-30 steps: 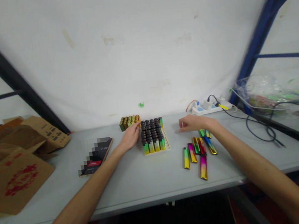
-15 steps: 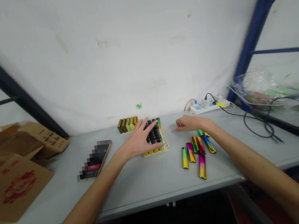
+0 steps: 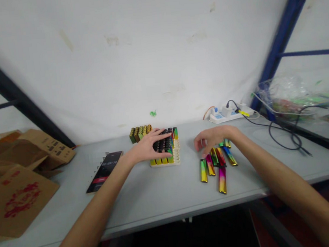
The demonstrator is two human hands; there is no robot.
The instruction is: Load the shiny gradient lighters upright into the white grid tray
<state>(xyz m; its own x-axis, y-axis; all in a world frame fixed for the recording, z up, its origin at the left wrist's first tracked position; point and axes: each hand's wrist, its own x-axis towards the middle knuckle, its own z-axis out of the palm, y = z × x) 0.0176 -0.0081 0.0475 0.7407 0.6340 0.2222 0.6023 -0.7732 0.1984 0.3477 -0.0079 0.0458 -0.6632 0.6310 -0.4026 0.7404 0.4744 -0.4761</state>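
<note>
Spanning racked lighters (image 3: 162,143), the left hand (image 3: 147,147) is splayed; how the right hand (image 3: 212,137) grips, I cannot tell. Loose lighters (image 3: 221,157) at right seem light, slick; pinch mid-body.

Left hand (image 3: 147,146) splayed (right hand (image 3: 210,138) half-curled)

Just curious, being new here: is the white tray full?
Not full: black-topped lighters fill much of the white tray, but vacant slots show along its right side; the left hand hides part.

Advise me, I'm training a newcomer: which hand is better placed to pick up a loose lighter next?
Probably the right hand: it is close to the loose lighters, while the left hand spreads across the lighter tray, farther off.
</note>
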